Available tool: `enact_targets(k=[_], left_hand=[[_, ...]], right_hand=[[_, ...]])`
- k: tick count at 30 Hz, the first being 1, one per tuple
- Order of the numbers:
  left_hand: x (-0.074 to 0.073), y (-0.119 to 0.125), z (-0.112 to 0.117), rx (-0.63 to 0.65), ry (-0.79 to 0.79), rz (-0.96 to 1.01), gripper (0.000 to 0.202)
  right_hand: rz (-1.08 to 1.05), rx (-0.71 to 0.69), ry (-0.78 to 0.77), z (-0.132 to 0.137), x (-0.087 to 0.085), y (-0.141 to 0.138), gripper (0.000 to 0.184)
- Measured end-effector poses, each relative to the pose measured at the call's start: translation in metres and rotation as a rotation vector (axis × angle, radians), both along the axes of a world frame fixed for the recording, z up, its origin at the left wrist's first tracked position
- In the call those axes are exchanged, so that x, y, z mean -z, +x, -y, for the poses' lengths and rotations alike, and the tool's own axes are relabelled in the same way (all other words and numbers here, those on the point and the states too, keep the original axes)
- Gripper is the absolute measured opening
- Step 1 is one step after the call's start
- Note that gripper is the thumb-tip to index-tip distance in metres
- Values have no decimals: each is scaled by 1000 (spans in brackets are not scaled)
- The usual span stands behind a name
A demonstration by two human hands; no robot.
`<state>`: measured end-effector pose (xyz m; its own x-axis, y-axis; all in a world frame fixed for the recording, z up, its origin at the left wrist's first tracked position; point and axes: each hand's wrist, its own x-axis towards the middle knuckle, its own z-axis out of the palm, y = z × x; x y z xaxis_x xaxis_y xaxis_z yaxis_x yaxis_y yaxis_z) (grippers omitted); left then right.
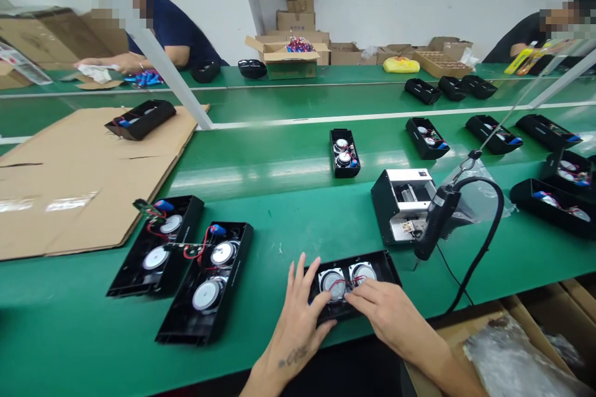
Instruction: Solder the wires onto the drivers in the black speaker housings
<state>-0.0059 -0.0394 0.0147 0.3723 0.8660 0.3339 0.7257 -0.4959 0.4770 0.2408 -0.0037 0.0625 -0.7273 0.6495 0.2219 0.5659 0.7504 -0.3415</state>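
Note:
A black speaker housing (379, 265) with two round silver drivers and red wires lies at the near edge of the green bench. My left hand (298, 316) rests on its left end, fingers spread apart. My right hand (384, 310) lies over its front edge with the fingers pressed down on the wires by the right driver; whether it pinches anything is hidden. Two more open housings (158, 254) (207, 282) with drivers and blue parts lie to the left.
A hanging black power screwdriver (435, 223) with its cable dangles right of my hands, beside a small black and white machine (403, 201). Several housings sit on the belt beyond. Flattened cardboard (79, 180) lies left. Two people work across the line near cardboard boxes (288, 56).

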Motion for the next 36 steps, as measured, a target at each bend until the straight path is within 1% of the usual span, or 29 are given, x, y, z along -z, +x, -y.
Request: enact_targets(k=[3,5,8,11,14,17,20,22,24,27,31,33,36], left_hand=[[-3,2,-1,42,-20,-98,47],[-2,4,-2,51,-31,-144,41],[2,8,-2,62,-17,-164,28],[6,10,-3,84,-20,-169,29],[3,10,-4,113,-33,-178,32],[-2,9,-6,127,-39,-186,31],[-6,8,-8,137,-53,-198,25],[-7,7,-8,149,-51,-200,20],[-6,7,-7,147,-35,-193,18],[-5,7,-6,142,-16,-188,17],[-4,8,-6,161,-26,-224,14],[-4,8,-7,162,-29,-225,16],[-2,7,-10,171,-16,-228,18]], right_hand=[[22,-29,-3,2,7,-16,20],[45,-54,-19,1,9,-21,19],[121,-55,-91,-4,4,-20,24],[175,-58,-185,-7,-2,-17,34],[116,-68,-268,-7,0,-13,44],[7,-65,-314,-5,10,-9,49],[-92,-69,-302,-3,23,-5,47],[-142,-66,-277,-2,27,-5,45],[-174,-62,-240,-2,28,-5,46],[-160,-62,-204,-3,23,-7,46],[-98,-74,-222,-4,19,-6,43],[-109,-83,-251,-4,21,-4,43],[-180,-86,-281,-6,29,-2,42]])
